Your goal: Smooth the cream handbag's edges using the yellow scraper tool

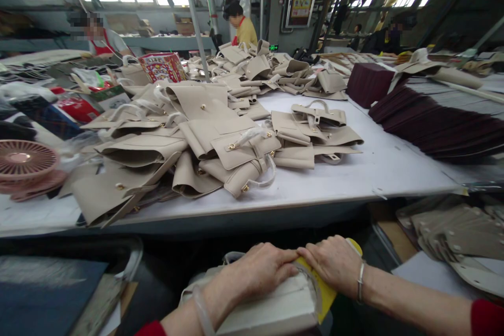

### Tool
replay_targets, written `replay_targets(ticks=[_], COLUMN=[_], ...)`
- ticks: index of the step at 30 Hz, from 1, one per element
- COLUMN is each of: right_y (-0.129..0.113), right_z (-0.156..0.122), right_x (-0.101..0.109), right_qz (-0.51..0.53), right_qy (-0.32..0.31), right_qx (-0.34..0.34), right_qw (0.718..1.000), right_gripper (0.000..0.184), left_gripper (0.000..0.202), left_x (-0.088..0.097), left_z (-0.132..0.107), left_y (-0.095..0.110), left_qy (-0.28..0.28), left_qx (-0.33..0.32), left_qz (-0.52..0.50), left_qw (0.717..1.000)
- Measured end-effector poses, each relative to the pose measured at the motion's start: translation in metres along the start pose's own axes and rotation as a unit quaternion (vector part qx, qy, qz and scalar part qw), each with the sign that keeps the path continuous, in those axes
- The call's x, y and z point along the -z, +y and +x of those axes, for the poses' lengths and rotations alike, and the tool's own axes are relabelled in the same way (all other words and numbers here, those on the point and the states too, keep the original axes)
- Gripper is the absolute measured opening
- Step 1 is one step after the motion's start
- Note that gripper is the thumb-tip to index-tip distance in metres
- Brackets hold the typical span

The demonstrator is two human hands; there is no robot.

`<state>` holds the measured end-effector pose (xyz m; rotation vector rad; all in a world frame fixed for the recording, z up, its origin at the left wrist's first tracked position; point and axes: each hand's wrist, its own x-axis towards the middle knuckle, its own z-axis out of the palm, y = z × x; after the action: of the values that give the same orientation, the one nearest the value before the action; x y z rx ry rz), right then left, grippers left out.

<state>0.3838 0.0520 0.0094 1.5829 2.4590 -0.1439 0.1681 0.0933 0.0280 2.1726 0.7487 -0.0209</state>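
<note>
Below the table edge, close to my body, is a pale beige bag (271, 302) with a curved edge. My left hand (262, 273) lies across its top, fingers curled over the rim and thumb and forefinger pressed at the edge. A flat yellow piece (325, 299) runs along the bag's right end. My right hand (334, 265) is closed around this yellow piece, its thumb meeting the left fingertips. The yellow shows both above and below that hand. The bag's underside and whatever supports it are hidden.
Beige handbags (244, 136) with gold fittings are heaped on the white table (394, 168). Dark maroon panels (433, 121) are stacked at right, a pink fan (27, 163) stands at left. Grey-beige pieces (464, 231) lie lower right, a dark bin (134, 252) lower left. Several people work behind.
</note>
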Motion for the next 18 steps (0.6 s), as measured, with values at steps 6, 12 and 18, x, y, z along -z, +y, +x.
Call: replay_targets(ticks=[6,12,18], right_y=[-0.016,-0.039,-0.033], right_z=[-0.008,-0.015,-0.008], right_x=[-0.004,-0.003,-0.001], right_qz=[0.029,0.034,0.041], right_qy=[-0.007,0.004,0.018], right_qx=[-0.055,-0.111,-0.065], right_qw=[0.998,0.993,0.997], right_gripper=[0.057,0.055,0.052], left_gripper=[0.029,0.036,0.047], left_x=[-0.005,0.0,0.026], left_z=[-0.002,-0.002,-0.033], left_y=[-0.002,0.006,-0.015], left_qy=[0.006,-0.009,0.011], left_qx=[0.002,0.038,0.083], left_qz=[0.019,0.027,-0.06], left_qw=[1.0,0.999,0.995])
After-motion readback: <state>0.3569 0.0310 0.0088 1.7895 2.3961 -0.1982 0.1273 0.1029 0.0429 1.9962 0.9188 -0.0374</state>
